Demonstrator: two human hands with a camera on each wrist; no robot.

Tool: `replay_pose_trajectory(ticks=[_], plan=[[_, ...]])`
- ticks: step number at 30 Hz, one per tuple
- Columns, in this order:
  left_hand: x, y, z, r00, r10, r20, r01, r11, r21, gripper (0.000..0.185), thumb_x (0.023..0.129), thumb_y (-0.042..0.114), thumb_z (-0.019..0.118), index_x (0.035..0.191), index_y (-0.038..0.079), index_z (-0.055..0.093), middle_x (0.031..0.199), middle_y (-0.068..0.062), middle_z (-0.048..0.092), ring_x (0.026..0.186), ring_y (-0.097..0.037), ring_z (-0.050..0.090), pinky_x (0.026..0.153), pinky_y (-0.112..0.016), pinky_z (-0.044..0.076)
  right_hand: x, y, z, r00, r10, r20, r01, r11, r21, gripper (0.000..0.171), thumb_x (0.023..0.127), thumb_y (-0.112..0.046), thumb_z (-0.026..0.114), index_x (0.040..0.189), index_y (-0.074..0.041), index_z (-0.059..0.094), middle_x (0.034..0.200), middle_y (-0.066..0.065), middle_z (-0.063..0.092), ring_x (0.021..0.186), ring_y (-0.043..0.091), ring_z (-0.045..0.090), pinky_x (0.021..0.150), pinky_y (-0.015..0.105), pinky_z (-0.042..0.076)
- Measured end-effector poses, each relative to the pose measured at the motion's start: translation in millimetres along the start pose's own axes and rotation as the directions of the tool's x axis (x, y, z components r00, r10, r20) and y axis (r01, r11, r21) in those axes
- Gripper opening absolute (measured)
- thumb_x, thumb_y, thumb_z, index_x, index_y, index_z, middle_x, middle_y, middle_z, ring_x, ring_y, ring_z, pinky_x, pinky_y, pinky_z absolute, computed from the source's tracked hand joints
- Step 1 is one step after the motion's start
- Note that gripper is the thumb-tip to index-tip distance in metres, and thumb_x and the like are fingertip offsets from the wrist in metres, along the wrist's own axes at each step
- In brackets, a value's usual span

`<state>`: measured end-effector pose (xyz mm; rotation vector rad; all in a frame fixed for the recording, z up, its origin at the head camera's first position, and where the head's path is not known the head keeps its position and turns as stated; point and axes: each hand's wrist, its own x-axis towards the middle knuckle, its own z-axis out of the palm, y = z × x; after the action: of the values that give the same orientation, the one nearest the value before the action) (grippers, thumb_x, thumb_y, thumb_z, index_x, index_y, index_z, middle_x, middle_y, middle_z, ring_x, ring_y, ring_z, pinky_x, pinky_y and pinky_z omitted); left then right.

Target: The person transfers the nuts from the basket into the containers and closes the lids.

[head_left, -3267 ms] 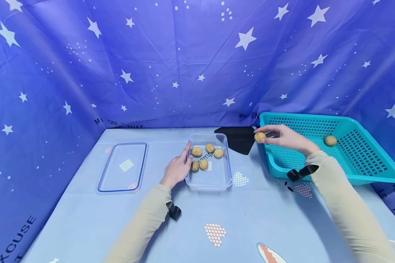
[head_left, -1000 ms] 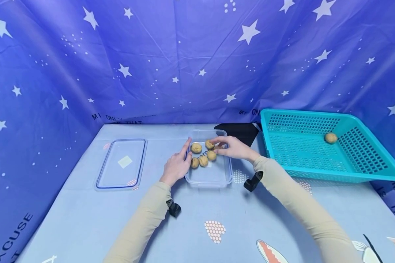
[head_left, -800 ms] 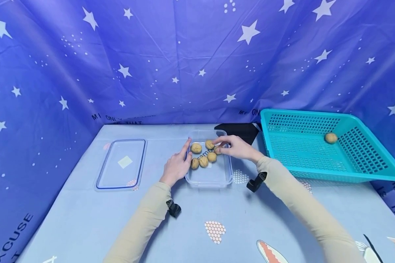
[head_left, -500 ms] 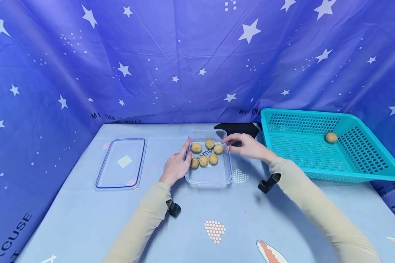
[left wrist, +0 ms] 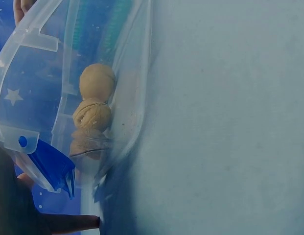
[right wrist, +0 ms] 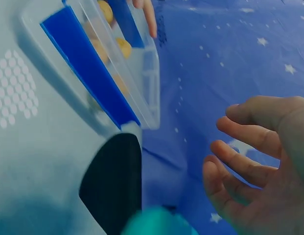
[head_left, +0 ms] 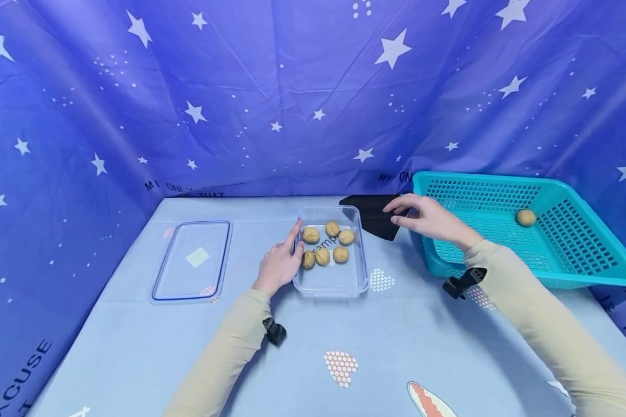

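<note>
In the head view a clear plastic food container (head_left: 330, 285) stands mid-table with several walnuts (head_left: 341, 255) in its bottom. My left hand (head_left: 280, 265) rests against the container's left wall, index finger straight along the rim. The left wrist view shows a blue latch flap (left wrist: 54, 164) beside that hand, and walnuts (left wrist: 97, 82) through the wall. My right hand (head_left: 429, 218) holds nothing and hovers over the left rim of a turquoise basket (head_left: 553, 284), fingers loosely bent. One walnut (head_left: 526, 218) lies inside the basket, towards its right side.
The container's clear lid (head_left: 192, 278), edged with a blue seal, lies flat on the table's left side. A black patch (head_left: 372, 211) shows on the patterned cloth between container and basket. A blue starry curtain (head_left: 250, 116) rises behind the table.
My right hand carried a walnut from the basket edge into the container, let it go there, and moved back right to the basket. The left hand has stayed at the container.
</note>
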<state>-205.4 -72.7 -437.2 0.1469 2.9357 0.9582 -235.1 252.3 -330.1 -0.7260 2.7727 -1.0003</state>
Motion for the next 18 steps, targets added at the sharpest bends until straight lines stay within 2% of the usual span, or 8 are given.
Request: replay_pose_trajectory(ticks=[5,10,18], plan=[[0.9,-1.5,0.3,1.000,-0.004,0.000,0.004,1.000,0.001,0.053,0.103,0.042,0.033,0.154,0.041,0.018,0.132,-0.026,0.054,0.101,-0.046,0.059,0.076,-0.056,0.050,-5,7,-16,0.997,0.077,-0.015,-0.077,0.997,0.014,0.031,0.097,-0.018,0.060,0.125,-0.006,0.062,0.122,0.012,0.057,0.110,0.028,0.055,0.086,0.046,0.050],[1.8,-2.3,1.3,1.000,-0.002,-0.003,0.002,1.000,0.003,0.053,0.103,0.042,0.034,0.154,0.040,0.019,0.132,-0.026,0.055,0.101,-0.046,0.060,0.075,-0.056,0.050,-10,19,-28,0.989,0.143,-0.029,-0.142,0.989,0.037,0.032,0.097,-0.021,0.060,0.127,-0.008,0.061,0.128,0.013,0.054,0.112,0.029,0.055,0.086,0.046,0.050],[0.4,-1.8,-0.1,1.000,0.000,-0.008,0.000,1.000,-0.001,0.054,0.103,0.042,0.035,0.154,0.040,0.019,0.130,-0.026,0.055,0.099,-0.045,0.060,0.072,-0.054,0.050,-20,38,-45,0.977,0.208,-0.042,-0.207,0.978,0.037,0.039,0.098,-0.026,0.059,0.132,-0.007,0.057,0.132,0.016,0.052,0.116,0.032,0.051,0.090,0.051,0.046]])
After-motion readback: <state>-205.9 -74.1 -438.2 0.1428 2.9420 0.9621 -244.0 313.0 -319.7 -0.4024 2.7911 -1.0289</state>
